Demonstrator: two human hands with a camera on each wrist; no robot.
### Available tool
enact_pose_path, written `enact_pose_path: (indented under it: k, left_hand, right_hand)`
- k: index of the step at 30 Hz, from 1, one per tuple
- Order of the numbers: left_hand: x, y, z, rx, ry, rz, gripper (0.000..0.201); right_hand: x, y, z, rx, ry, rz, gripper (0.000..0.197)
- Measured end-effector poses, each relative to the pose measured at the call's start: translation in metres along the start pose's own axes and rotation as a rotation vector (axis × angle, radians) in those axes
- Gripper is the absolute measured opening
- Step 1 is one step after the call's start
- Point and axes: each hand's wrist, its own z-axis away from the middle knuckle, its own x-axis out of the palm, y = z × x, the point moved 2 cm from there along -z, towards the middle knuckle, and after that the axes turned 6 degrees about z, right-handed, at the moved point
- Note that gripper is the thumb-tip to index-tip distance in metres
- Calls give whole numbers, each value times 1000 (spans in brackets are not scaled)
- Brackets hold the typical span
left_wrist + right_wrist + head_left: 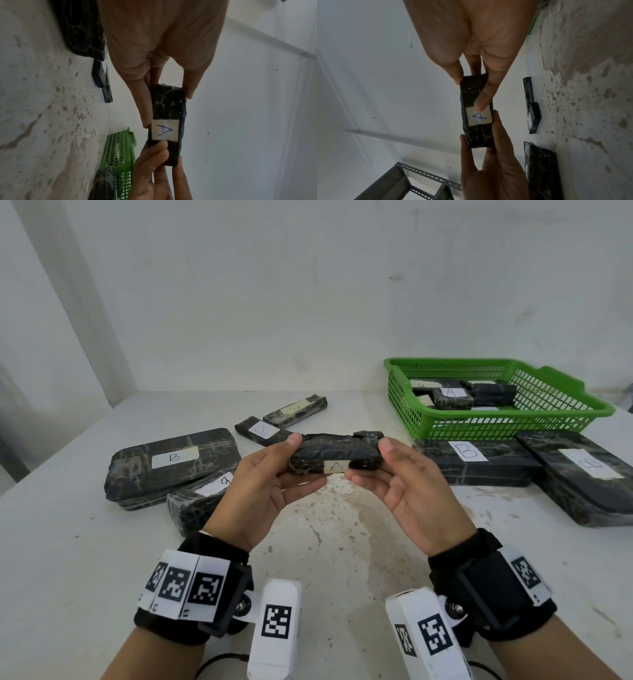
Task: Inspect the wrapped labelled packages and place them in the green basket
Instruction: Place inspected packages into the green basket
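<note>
A small black wrapped package [334,453] with a white label marked A [336,466] is held above the table between both hands. My left hand [274,470] pinches its left end, thumb on top and fingers underneath. My right hand [394,474] pinches its right end the same way. The left wrist view shows the package [167,115] and its label [164,130] facing me; so does the right wrist view, with the package [476,115] between both thumbs. The green basket [561,409] stands at the back right and holds several wrapped packages [452,397].
Wrapped packages lie on the white table [325,542]: a large one marked B [171,463] and another [198,501] at the left, two small ones [263,431] [296,407] behind, two large ones [476,460] [582,477] at the right before the basket. A grey metal rack [412,180] stands off to the side.
</note>
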Motion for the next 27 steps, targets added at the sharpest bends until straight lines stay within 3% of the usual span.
enact_pose_path:
  k: [3,8,14,20,27]
  left_hand:
    - [-1,1,0,-8,-4,1,44]
    - [-1,2,2,-43,-34,-26,46]
    - [0,1,2,-22,-49,-45,41]
    - [0,0,2,13,-45,-42,39]
    - [2,-5,1,52,-47,-99,48]
  right_hand:
    - [0,1,0,22,-3,-33,31]
    - [4,3,0,-39,4,45,51]
    - [0,4,0,-87,47,88,26]
    - [2,7,-1,-91,60,56,36]
    - [-2,8,-1,-126,112,127,26]
